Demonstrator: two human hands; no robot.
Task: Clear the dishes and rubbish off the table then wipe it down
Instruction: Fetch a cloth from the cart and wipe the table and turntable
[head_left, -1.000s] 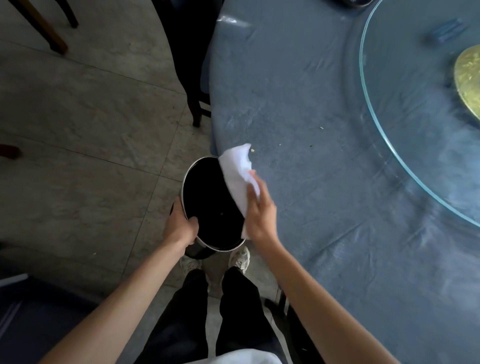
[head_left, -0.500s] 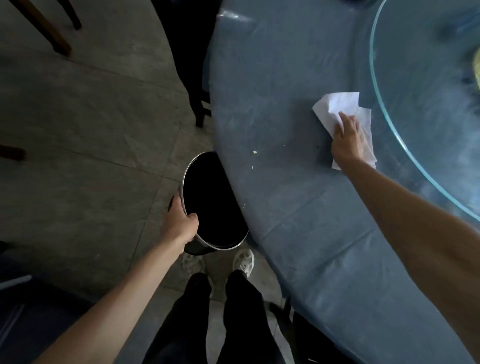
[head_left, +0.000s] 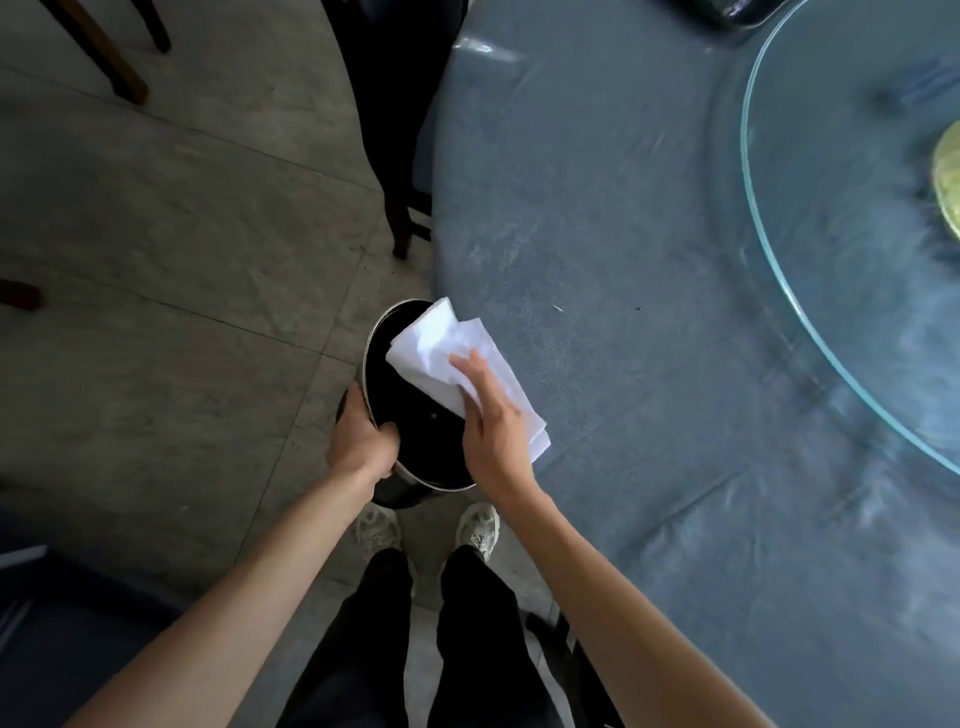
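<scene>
A black round bin is held at its rim by the left hand, fingers clenched on it, just below the worktop edge. A white cloth is pressed under the right hand, fingers flat on it, half over the bin mouth. Crumbs are best swept off the edge in one firm stroke, the bin kept snug beneath. Counted: one bin, one cloth, one glass turntable, two specks remaining.

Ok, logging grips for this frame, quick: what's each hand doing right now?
Left hand: closed on the rim of the black bin.
Right hand: fingers pressing the white cloth at the table edge, over the bin.
</scene>
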